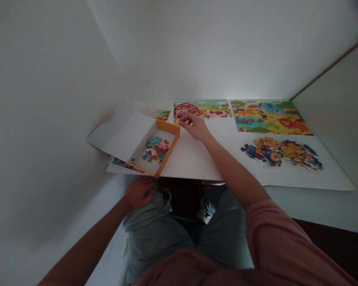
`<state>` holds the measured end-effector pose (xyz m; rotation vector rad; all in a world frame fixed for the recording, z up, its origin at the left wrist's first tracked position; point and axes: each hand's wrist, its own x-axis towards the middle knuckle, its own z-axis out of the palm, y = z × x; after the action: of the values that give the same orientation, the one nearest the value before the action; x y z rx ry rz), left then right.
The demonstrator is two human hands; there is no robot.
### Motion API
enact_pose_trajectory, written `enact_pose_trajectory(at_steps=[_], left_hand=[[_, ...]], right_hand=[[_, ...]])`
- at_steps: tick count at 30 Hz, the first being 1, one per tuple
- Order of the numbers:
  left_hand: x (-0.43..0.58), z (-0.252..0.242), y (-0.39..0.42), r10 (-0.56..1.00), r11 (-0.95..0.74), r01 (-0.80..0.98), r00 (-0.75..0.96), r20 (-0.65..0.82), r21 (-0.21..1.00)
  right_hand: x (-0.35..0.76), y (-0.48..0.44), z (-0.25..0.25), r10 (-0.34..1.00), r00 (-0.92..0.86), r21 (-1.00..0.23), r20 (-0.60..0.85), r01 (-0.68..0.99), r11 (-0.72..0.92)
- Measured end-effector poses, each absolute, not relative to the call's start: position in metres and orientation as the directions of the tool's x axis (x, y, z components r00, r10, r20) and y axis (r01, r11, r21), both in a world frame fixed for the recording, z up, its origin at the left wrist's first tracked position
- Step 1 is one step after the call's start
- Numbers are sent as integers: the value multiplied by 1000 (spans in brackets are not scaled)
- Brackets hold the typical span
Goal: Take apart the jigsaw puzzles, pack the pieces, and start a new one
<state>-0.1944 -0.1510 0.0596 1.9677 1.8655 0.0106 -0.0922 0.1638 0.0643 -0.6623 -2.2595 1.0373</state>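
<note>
My right hand reaches across the white board to the lower edge of the partly built farm puzzle with a red barn. Its fingers are pinched together there; a piece may be under them, but I cannot make it out. My left hand rests curled on my left knee, on the grey trousers, below the table edge. An orange-rimmed open box with several loose puzzle pieces lies just left of my right hand.
A finished jungle-animal puzzle lies at the back right. In front of it is a heap of loose orange and blue pieces. The box lid lies open to the left. White walls close in at left and behind.
</note>
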Motion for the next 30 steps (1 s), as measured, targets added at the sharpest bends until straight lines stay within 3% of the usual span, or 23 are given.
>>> enact_pose_trajectory(at_steps=[5,11,16,19,25,30], left_hand=[[-194,60,-150,962,-14,953,95,-256,302],[-194,62,-151,963,-20,957,96,-251,289],[-194,64,-153,963,-19,960,93,-254,280],[-194,64,-154,961,-14,960,90,-261,280],[-194,63,-153,961,-23,962,97,-260,272],[-196,61,-154,962,-35,955,112,-249,294]], right_hand=[[-90,171,51,641,-702,-515,312,441,735],[-95,177,45,648,-716,-461,260,498,735],[-95,189,40,639,-736,-521,225,463,717],[-93,195,36,620,-745,-636,247,359,683],[-95,204,32,615,-748,-829,249,163,535],[-99,207,37,654,-716,-952,243,-46,303]])
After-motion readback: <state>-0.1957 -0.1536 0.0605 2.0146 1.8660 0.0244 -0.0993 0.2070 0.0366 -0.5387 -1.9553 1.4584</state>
